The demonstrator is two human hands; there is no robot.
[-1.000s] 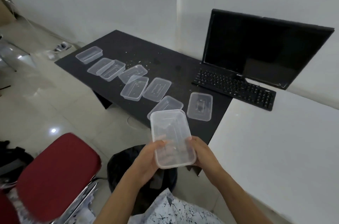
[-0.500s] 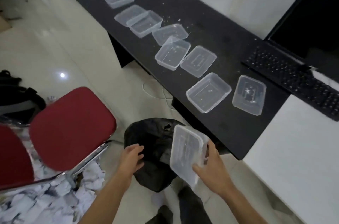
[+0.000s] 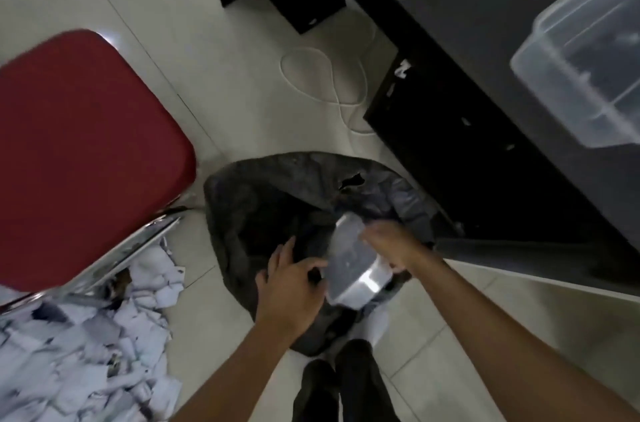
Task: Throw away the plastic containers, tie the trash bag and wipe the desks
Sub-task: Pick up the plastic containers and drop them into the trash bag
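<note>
One black desk (image 3: pixel 485 41) is seen across the upper right, its dark panel legs set on pale floor tiles (image 3: pixel 242 41). Left of it a red chair seat (image 3: pixel 86 151) is carried on a chrome frame, and a heap of shredded paper (image 3: pixel 86 352) is spread on the floor below the seat. Between chair and desk a black trash bag (image 3: pixel 263 207) is slumped on the tiles, its mouth gaping upward. An empty clear tub (image 3: pixel 581 68) is set on the desk top – well apart from the bag. A second plastic container (image 3: pixel 353 266) is held tilted over the bag's mouth. It is gripped by the right hand (image 3: pixel 388 245), whose fingers are curled over its far side, though they are smeared by motion. The bag's near rim appears to be pinched by the left hand (image 3: pixel 291 290) – fingers bent onto the black plastic, index tip just beside the container.
</note>
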